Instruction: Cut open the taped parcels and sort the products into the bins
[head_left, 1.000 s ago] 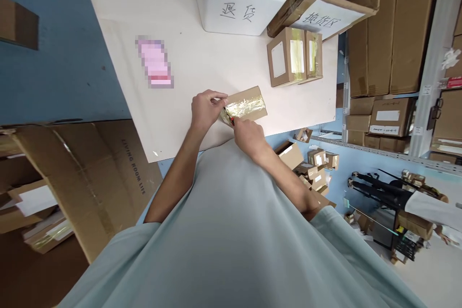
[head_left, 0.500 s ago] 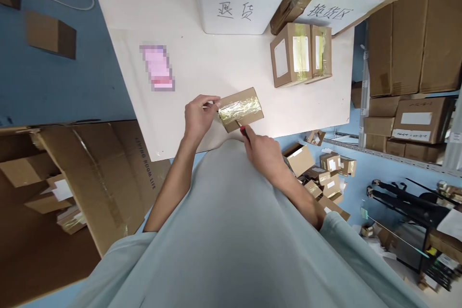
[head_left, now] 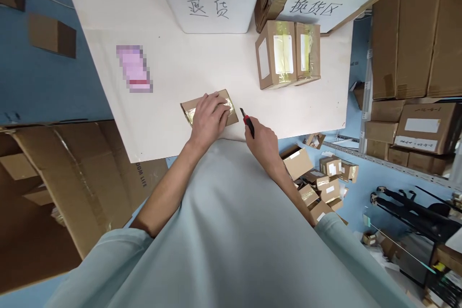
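A small cardboard box (head_left: 230,116) with shiny clear tape along its top lies near the front edge of the white table. My left hand (head_left: 210,118) rests across it, its bent fingers over the taped face and gripping it; much of the box is covered by them. To the right, my right hand (head_left: 263,140) is closed around a red and black utility knife (head_left: 248,122). The knife's blade points up and left, beside the box's right end and apart from it.
Two taped boxes (head_left: 277,60) stand at the right on the white table (head_left: 173,72). Behind are a white foam bin (head_left: 205,9) and a large open carton (head_left: 325,5). A blurred pink item (head_left: 134,70) lies left. Several cartons (head_left: 325,173) pile on the floor at right.
My left hand has moved from the box's left end onto its top. The knife has left the tape and now sits right of the box, blade up. The view has shifted right.
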Motion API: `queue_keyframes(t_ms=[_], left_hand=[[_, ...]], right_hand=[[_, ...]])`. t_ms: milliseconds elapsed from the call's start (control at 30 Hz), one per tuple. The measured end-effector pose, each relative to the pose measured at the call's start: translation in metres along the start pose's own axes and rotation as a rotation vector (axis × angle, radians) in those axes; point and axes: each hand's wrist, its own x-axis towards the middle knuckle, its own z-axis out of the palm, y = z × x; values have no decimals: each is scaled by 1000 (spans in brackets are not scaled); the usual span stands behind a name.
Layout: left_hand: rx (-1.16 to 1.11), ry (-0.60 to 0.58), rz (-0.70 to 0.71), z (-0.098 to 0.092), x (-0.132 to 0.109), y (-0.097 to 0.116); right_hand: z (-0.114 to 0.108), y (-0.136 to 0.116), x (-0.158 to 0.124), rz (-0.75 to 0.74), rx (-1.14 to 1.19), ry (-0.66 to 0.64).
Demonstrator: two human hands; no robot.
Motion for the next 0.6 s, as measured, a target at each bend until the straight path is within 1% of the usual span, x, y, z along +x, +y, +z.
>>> queue_keyframes(t_ms=[167,300,433,600], left_hand=[[5,18,-1,0,-5,-6],[-1,16,-12,1,-5,-10],[-31,29,-2,4,-5,-15],[-85,32,-3,7,-8,-18]], right_hand=[[-2,-13,26,-73,-27,-39],[-3,-26,40,-88,-66,-58],[-4,-39,38,-38,-109,-59],[3,-54,26,60,-184,-52]])
